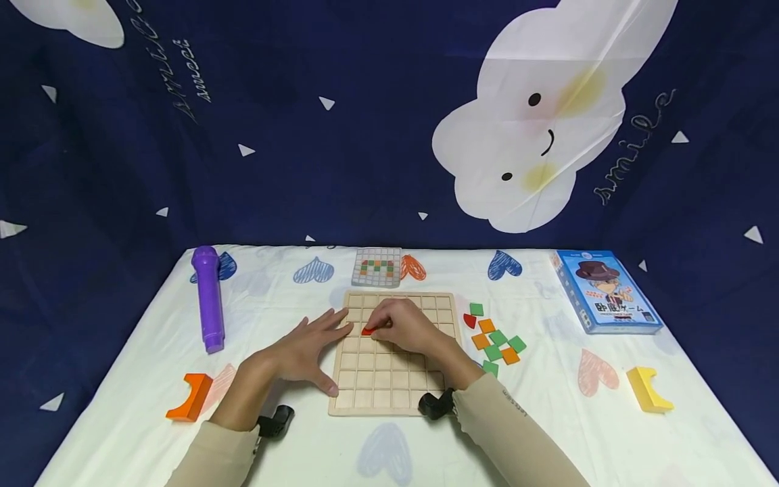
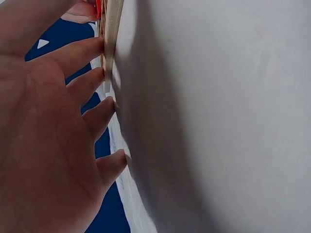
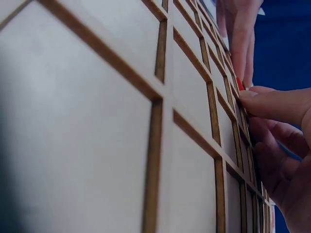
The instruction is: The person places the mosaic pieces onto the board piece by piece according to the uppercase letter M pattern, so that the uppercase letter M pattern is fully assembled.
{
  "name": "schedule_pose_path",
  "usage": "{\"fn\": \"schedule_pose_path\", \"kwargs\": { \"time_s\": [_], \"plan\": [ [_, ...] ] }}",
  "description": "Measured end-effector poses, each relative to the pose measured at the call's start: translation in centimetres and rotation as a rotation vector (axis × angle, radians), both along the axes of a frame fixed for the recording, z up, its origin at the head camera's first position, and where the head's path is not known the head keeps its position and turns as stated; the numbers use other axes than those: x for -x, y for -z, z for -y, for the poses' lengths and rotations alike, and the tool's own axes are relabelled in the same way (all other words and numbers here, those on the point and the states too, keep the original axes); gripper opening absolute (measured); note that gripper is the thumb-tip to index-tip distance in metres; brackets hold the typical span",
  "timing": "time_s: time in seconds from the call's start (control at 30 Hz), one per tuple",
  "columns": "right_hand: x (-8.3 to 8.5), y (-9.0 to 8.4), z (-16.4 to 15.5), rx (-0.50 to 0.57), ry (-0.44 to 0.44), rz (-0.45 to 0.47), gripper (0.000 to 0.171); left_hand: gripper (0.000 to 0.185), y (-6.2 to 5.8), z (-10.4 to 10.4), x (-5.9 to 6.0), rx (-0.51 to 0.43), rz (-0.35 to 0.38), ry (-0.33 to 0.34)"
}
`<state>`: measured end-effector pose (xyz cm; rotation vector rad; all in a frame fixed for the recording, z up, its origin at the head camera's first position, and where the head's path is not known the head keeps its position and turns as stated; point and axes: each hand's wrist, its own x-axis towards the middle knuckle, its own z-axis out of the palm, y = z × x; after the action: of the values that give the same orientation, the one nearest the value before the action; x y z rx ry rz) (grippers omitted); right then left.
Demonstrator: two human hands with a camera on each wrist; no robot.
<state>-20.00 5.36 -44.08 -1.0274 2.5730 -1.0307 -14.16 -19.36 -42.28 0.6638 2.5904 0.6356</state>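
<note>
A wooden grid board (image 1: pixel 380 382) lies flat in the middle of the table. My right hand (image 1: pixel 406 326) pinches a small red piece (image 1: pixel 368 332) at a cell in the board's upper left part. In the right wrist view the red piece (image 3: pixel 240 84) shows only as a sliver at the fingertips. My left hand (image 1: pixel 304 353) is spread along the board's left edge, its fingers straight and touching the rim. The left wrist view shows those fingers (image 2: pixel 87 51) against the board's side (image 2: pixel 112 39). Right of the board lie loose green tiles (image 1: pixel 491 353), orange tiles (image 1: pixel 480 341) and a red quarter-round piece (image 1: pixel 470 320).
Behind the board lies a small pattern card (image 1: pixel 376 268) with coloured squares. A purple microphone-shaped toy (image 1: pixel 209 301) and an orange arch block (image 1: pixel 190 398) are on the left. On the right are a blue game box (image 1: pixel 608 291) and a yellow arch block (image 1: pixel 648 391).
</note>
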Motion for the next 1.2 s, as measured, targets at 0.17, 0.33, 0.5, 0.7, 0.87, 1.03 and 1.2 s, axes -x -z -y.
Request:
{"fn": "schedule_pose_path", "kwargs": {
  "time_s": [0.17,0.33,0.5,0.7,0.87,1.03,1.2],
  "plan": [
    [-0.17,-0.10,0.04,-0.012,0.003,-0.007,0.011,0.118,0.19,-0.09,-0.11,0.009,-0.004,-0.006],
    [-0.25,-0.01,0.01,-0.007,0.001,-0.004,0.011,0.118,0.31,-0.10,-0.14,0.005,-0.009,-0.002],
    [0.04,0.11,-0.06,-0.010,0.006,0.001,0.011,0.118,0.09,-0.10,0.03,-0.002,-0.006,0.004],
    [0.09,0.13,-0.02,-0.006,0.015,0.012,0.011,0.118,0.13,-0.02,0.09,-0.005,0.003,0.002],
    [0.11,0.09,-0.12,0.001,0.007,-0.002,0.011,0.118,0.08,-0.12,0.03,-0.023,0.017,-0.001],
    [0.24,0.21,-0.18,0.007,0.010,-0.006,0.011,0.116,-0.01,-0.21,-0.09,-0.045,0.035,0.004],
    [0.31,0.30,-0.28,0.001,-0.007,0.004,0.012,0.115,0.01,-0.21,-0.21,-0.045,0.046,0.005]
  ]
}}
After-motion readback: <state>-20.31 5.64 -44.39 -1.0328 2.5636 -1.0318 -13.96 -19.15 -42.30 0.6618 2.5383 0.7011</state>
